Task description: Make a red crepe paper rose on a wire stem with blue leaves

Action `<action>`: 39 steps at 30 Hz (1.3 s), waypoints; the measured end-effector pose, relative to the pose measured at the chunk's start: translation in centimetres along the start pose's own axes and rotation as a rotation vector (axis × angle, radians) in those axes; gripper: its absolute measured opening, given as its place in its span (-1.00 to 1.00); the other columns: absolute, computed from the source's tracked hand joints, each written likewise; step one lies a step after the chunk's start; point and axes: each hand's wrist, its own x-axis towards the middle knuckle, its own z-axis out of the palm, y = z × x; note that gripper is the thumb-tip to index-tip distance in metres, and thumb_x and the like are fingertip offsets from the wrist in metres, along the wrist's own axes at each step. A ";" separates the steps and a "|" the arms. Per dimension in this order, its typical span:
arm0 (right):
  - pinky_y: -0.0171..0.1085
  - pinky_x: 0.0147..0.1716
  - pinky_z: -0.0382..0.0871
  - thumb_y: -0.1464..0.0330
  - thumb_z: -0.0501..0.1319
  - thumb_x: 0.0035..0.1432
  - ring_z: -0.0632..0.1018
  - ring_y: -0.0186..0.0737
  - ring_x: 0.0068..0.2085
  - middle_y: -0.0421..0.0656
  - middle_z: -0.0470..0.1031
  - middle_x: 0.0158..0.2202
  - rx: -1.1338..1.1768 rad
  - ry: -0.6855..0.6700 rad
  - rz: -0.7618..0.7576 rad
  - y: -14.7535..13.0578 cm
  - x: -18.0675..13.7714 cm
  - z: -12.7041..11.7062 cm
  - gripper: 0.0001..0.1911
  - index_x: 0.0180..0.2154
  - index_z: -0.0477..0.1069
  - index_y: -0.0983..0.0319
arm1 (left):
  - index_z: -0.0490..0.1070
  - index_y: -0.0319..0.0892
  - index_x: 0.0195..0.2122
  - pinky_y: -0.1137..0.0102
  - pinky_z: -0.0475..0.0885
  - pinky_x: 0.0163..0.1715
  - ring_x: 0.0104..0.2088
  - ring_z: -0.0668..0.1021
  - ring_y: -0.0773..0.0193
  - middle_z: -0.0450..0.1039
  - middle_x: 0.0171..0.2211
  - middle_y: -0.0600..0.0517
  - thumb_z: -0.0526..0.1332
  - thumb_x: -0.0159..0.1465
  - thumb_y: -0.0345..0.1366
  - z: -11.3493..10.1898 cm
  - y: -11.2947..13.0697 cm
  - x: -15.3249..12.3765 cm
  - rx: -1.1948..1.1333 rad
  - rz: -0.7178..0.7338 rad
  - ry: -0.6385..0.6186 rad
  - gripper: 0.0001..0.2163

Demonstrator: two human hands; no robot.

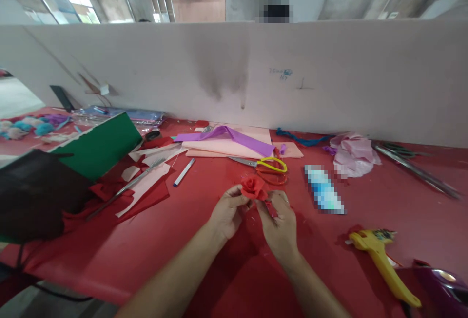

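Between my two hands, a little above the red table, is a red paper flower [253, 188] shaped like a rose. My left hand [231, 210] pinches it from the left side, the fingers closed at its edge. From the right, my right hand [278, 220] grips its lower petals with thumb and fingers; part of the base is hidden behind the fingers. Just beyond the flower lie scissors [263, 163] with yellow and orange handles. A white marker [184, 172] rests on the table to the left of them.
Pink paper sheets [226, 148] and a purple strip [234, 138] lie behind the scissors. A yellow glue gun [383, 264] is at right front. Crumpled pink paper [354, 155] sits far right. Left are a green board [100, 145], a dark bag [40, 196] and paper scraps. A white partition [146, 69] stands behind.
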 end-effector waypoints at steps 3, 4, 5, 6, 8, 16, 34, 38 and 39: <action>-0.24 -0.29 0.27 0.40 0.17 0.21 0.41 -0.19 -0.29 -0.19 0.45 -0.39 0.023 0.000 -0.066 0.1 0.2 -0.1 -0.90 -0.38 0.40 0.16 | 0.53 -0.21 -0.48 0.48 0.37 -0.39 -0.52 0.45 0.43 0.50 -0.51 0.08 0.47 -0.24 -0.43 0.0 0.2 0.0 0.003 -0.066 0.005 -0.75; -0.24 -0.29 0.27 0.41 0.17 0.21 0.41 -0.19 -0.28 -0.19 0.46 -0.39 0.021 0.006 -0.080 0.2 0.3 -0.1 -0.91 -0.37 0.40 0.16 | 0.53 -0.21 -0.48 0.48 0.37 -0.39 -0.51 0.46 0.42 0.51 -0.51 0.07 0.47 -0.24 -0.43 0.0 0.2 0.0 0.014 -0.055 0.017 -0.75; -0.23 -0.28 0.27 0.43 0.17 0.20 0.41 -0.19 -0.28 -0.19 0.46 -0.38 0.010 0.018 -0.095 0.2 0.3 -0.1 -0.92 -0.35 0.40 0.16 | 0.54 -0.21 -0.48 0.48 0.36 -0.39 -0.50 0.46 0.42 0.51 -0.50 0.08 0.47 -0.23 -0.43 0.0 0.2 -0.1 0.027 -0.028 0.027 -0.76; -0.22 -0.28 0.26 0.44 0.17 0.20 0.41 -0.19 -0.28 -0.18 0.47 -0.38 -0.009 0.032 -0.111 0.3 0.4 -0.1 -0.92 -0.34 0.40 0.17 | 0.54 -0.21 -0.47 0.49 0.37 -0.37 -0.49 0.47 0.42 0.51 -0.49 0.08 0.46 -0.20 -0.44 0.1 0.2 -0.2 0.042 0.008 0.027 -0.77; -0.20 -0.27 0.24 0.46 0.16 0.19 0.40 -0.19 -0.30 -0.18 0.47 -0.38 -0.061 0.064 -0.150 0.4 0.4 -0.2 -0.91 -0.33 0.40 0.18 | 0.56 -0.20 -0.45 0.48 0.37 -0.31 -0.44 0.49 0.41 0.53 -0.45 0.07 0.44 -0.14 -0.44 0.2 0.1 -0.4 0.081 0.091 0.002 -0.81; -0.15 -0.23 0.23 0.49 0.16 0.17 0.44 -0.20 -0.30 -0.17 0.51 -0.39 -0.189 0.141 -0.245 0.6 0.3 -0.5 -0.90 -0.33 0.38 0.18 | 0.60 -0.14 -0.41 0.37 0.37 -0.17 -0.27 0.49 0.28 0.51 -0.32 0.02 0.39 -0.03 -0.40 1.0 -0.3 -1.3 0.268 0.304 -0.045 -0.87; -0.13 -0.19 0.23 0.41 0.20 0.15 0.47 -0.18 -0.31 -0.18 0.55 -0.41 -0.207 0.150 -0.208 -0.3 -0.2 0.2 -0.91 -0.28 0.46 0.16 | 0.59 -0.15 -0.40 0.44 0.36 -0.22 -0.39 0.50 0.35 0.55 -0.44 0.06 0.38 -0.07 -0.45 0.7 -0.7 -0.6 0.128 0.230 -0.026 -0.83; -0.16 -0.25 0.30 0.32 0.21 0.15 0.45 -0.15 -0.30 -0.14 0.52 -0.38 -0.103 0.119 -0.009 0.0 -0.5 0.7 -0.88 -0.26 0.49 0.17 | 0.59 -0.16 -0.43 0.45 0.37 -0.24 -0.40 0.52 0.34 0.57 -0.46 0.04 0.42 -0.11 -0.40 0.9 -0.3 -0.7 0.097 0.174 -0.051 -0.82; -0.16 -0.27 0.31 0.31 0.21 0.15 0.45 -0.14 -0.30 -0.14 0.51 -0.38 -0.083 0.115 0.035 0.1 -0.6 0.7 -0.88 -0.28 0.49 0.17 | 0.59 -0.16 -0.42 0.45 0.37 -0.23 -0.40 0.52 0.34 0.57 -0.46 0.04 0.43 -0.12 -0.40 0.9 -0.3 -0.7 0.109 0.168 -0.057 -0.80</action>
